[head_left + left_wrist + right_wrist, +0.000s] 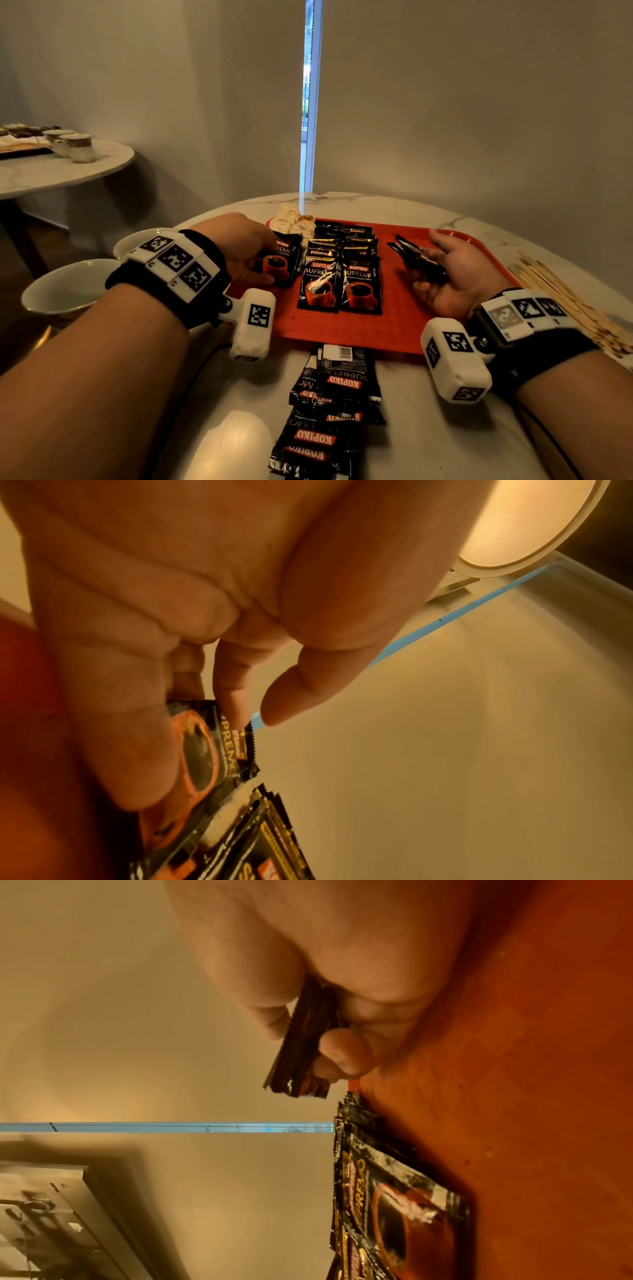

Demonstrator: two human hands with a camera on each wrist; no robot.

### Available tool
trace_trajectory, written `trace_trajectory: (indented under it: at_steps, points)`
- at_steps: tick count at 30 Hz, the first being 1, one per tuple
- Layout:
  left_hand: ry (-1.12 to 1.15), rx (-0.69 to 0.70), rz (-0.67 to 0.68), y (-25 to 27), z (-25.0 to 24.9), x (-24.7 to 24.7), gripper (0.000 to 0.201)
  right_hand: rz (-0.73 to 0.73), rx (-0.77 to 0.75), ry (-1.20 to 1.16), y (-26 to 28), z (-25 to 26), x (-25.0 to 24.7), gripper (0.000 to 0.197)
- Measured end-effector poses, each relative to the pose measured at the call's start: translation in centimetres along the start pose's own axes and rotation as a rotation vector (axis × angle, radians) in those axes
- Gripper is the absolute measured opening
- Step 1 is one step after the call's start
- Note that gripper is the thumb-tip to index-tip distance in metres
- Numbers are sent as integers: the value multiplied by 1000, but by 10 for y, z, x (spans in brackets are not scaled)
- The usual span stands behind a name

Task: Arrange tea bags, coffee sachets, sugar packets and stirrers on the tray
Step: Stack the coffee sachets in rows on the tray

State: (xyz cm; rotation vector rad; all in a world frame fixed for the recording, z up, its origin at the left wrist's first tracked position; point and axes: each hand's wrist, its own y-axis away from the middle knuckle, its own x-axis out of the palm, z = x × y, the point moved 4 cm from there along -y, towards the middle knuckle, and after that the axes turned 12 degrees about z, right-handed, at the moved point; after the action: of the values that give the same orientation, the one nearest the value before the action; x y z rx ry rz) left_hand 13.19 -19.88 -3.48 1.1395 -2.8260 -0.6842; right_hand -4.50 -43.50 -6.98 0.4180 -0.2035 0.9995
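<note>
I have my left hand (239,251) down at the left side of the red tray (342,329), thumb and fingers pinching one black coffee sachet (281,262) by its left edge; the left wrist view shows a fingertip on the printed face near the serrated top seal. My right hand (455,277) lies palm-up on the right side of the tray, fingers curled round a small bunch of sachets (423,262), which the right wrist view shows edge-on, squeezed between thumb and fingers.

Two overlapping rows of sachets (342,270) already lie in the middle of the tray, just beside the one I am setting down. A loose heap of more sachets (329,404) sits on the marble table (428,428) near me, just off the tray's near edge. Pale packets (294,219) lie at the tray's far left corner, and wooden stirrers (561,298) lie on the table to the right, not yet on the tray.

I judge these sachets light, thin and floppy, with a glossy film that slides easily on its neighbours. The flat crimped seals at the ends or a side edge look like the firmest places to pinch; the powder-filled middle gives. Laying one beside the rows could nudge them out of line, so I would lower it flat and let go gently
</note>
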Motion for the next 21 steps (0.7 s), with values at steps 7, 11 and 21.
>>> trace_trajectory:
  at_steps: [7, 11, 21]
  points:
    - [-54, 15, -34, 4, -5, 6, 11, 7, 3, 6, 2, 1, 2, 41]
    - [-69, 27, -36, 6, -7, 7, 4, 1, -1, 13, 3, 1, 2, 41]
    - [-124, 108, -31, 2, -5, 4, 15, 6, -1, 18, 0, 0, 1, 42]
